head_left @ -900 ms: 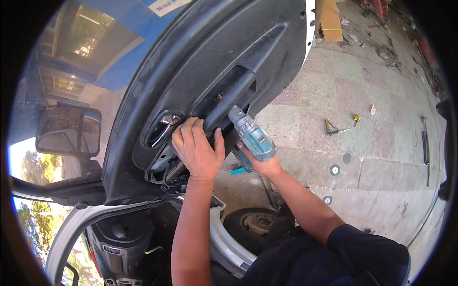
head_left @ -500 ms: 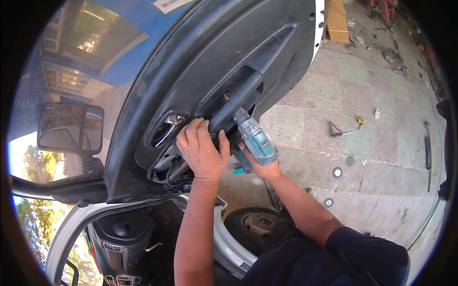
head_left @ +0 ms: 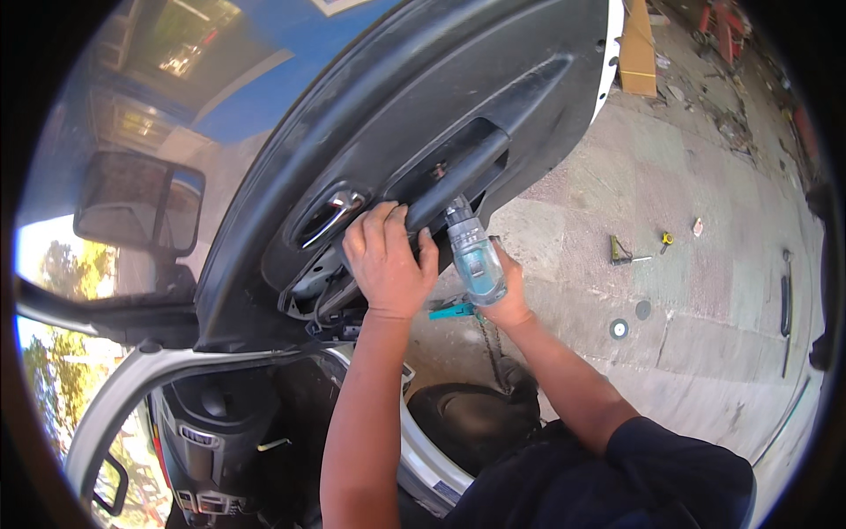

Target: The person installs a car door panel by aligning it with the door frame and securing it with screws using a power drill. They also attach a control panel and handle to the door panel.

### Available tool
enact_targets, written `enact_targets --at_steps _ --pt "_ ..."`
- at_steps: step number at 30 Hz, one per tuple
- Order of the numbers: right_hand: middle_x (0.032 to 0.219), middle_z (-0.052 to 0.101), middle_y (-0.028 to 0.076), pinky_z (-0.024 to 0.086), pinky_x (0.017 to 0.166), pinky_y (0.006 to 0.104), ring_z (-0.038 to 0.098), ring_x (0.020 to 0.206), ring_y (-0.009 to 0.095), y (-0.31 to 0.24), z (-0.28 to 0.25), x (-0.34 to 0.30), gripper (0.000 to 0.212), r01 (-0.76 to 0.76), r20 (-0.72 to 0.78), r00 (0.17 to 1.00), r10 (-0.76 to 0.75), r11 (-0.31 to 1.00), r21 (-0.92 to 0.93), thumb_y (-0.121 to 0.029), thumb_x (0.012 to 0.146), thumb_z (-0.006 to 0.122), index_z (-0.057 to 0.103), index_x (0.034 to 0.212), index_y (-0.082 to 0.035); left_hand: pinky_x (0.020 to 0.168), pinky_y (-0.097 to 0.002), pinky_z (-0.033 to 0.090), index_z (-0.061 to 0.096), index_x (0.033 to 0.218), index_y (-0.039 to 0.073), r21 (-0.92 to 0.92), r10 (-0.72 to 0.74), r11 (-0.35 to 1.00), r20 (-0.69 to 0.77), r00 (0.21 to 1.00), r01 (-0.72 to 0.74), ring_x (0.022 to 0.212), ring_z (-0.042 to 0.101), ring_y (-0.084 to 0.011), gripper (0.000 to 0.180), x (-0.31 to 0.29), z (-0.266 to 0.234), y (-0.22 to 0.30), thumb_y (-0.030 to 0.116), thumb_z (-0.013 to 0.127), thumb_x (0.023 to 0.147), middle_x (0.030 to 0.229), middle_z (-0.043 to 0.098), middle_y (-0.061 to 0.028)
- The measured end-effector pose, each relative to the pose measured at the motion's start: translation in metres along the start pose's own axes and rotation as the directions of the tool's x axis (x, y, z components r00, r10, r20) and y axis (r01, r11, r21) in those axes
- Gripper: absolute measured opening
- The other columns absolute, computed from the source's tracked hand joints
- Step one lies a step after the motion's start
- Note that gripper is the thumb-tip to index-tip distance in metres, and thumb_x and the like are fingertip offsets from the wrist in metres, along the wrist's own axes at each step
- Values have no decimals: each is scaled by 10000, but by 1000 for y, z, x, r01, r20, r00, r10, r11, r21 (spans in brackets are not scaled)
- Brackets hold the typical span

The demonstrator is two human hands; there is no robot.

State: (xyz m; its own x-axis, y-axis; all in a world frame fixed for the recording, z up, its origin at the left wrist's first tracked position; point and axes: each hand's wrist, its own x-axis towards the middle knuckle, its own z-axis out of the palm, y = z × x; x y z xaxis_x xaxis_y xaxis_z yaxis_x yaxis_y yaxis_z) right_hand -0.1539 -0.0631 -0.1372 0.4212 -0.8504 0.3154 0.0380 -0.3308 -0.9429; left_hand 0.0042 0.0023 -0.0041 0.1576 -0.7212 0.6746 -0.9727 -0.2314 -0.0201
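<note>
My left hand (head_left: 389,264) is curled over the lower edge of the black door panel (head_left: 520,97), its fingers beside the armrest pull (head_left: 458,181). In my right hand (head_left: 509,291) is a teal cordless drill (head_left: 478,264), gripped by its handle. The drill's nose points up at the underside of the armrest pull; what its tip meets is hidden. A chrome inner door handle (head_left: 344,204) lies left of my left fingers. Below it the panel stands away from the door, and wires (head_left: 328,316) show in the gap.
The open door bears a side mirror (head_left: 137,203) at the left. Below is the vehicle cab with its dashboard (head_left: 207,432). On the floor to the right lie a yellow tape measure (head_left: 666,238), a screwdriver-like tool (head_left: 624,256) and discs (head_left: 619,329). A cardboard box (head_left: 637,53) stands farther off.
The drill has swung more upright under the armrest, its teal base showing more to the left. My left hand keeps its place on the panel. The whole view has shifted slightly.
</note>
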Motion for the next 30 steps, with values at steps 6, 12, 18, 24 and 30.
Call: enact_targets --at_steps 6,12,18,24,30 --pt "1010 815 92 618 802 365 781 883 188 3 -42 -47 256 17 102 995 -12 998 -52 -24 959 844 759 1201 -21 1146 -566 468 695 1356 32 -129 -67 989 89 994 79 1329 562 -429 467 4 -18 4 166 814 925 1449 650 -144" --pt "1068 776 224 624 844 468 793 991 450 24 -118 -136 449 -56 425 902 73 997 -53 -72 826 857 724 1252 -21 1153 -543 481 659 1440 32 -285 -245 933 -52 968 221 1328 584 -453 527 -44 -76 8 51 802 933 1474 647 -196" --pt "1112 831 228 633 909 458 820 1058 390 55 -186 -204 420 -191 624 673 396 909 -371 -205 925 881 768 1279 -10 1077 -523 540 727 1312 24 -129 -721 691 -56 691 711 1228 668 -458 342 -266 -176 89 21 766 972 1300 709 -218" --pt "1038 865 163 638 873 428 843 990 269 109 -207 -230 442 11 707 523 476 825 -564 -314 894 967 807 1161 -1 837 -363 599 762 1179 1 -35 -948 100 -306 84 994 927 729 -292 174 -441 -294 220 -15 696 1019 1123 710 -159" --pt "995 850 177 624 816 427 832 920 303 116 -201 -230 378 102 836 268 478 849 -518 -272 912 946 802 1123 6 863 -372 586 780 1159 -32 -57 -695 -190 -698 -175 980 938 734 -245 129 -510 -369 319 34 705 1077 1076 756 -128"
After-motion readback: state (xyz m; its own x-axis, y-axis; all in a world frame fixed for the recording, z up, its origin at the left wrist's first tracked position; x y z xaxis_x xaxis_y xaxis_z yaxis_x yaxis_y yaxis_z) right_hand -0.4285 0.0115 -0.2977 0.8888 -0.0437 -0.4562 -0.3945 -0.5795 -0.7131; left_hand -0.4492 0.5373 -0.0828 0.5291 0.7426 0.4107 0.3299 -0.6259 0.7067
